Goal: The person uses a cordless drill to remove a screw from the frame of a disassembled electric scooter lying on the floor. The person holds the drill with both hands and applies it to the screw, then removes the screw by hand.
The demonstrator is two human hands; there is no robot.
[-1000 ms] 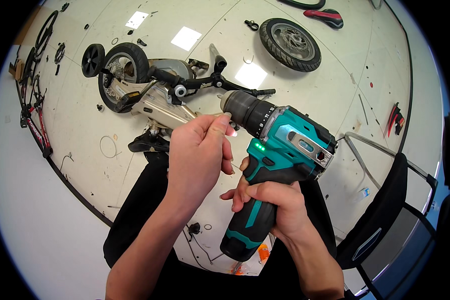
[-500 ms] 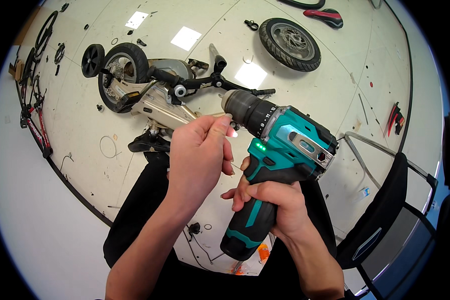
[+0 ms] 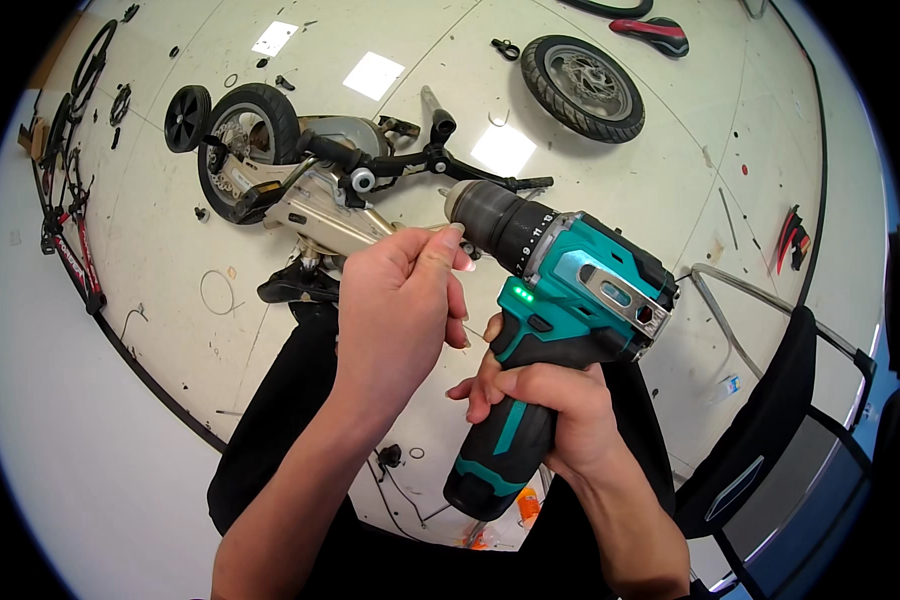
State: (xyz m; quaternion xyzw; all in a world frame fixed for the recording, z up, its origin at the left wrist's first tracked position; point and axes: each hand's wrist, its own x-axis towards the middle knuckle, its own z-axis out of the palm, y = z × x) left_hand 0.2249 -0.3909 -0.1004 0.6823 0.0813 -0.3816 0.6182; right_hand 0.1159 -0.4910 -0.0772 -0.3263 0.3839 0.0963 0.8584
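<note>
My right hand (image 3: pixel 570 420) is wrapped round the black-and-teal cordless drill (image 3: pixel 570 290), which has a lit green indicator on its body. The drill's dark chuck (image 3: pixel 475 215) points up and to the left. My left hand (image 3: pixel 400 300) is closed, thumb pinched against forefinger beside the front of the chuck; whatever it holds is too small or hidden to make out. Beyond my hands a beige metal frame (image 3: pixel 320 220) with a fitted wheel, saddle and black handlebar assembly lies on the floor (image 3: pixel 170 280).
A loose wheel (image 3: pixel 582 88) and red-black saddle (image 3: pixel 650 36) lie at the back. A red-black bicycle frame (image 3: pixel 80 245) is at left, a chair (image 3: pixel 760 440) with metal tubing at right. Small parts and cables are scattered around my black-clad legs (image 3: pixel 270 410).
The drill has shifted very slightly to the right with my right hand. My left hand stays pinched beside the chuck.
</note>
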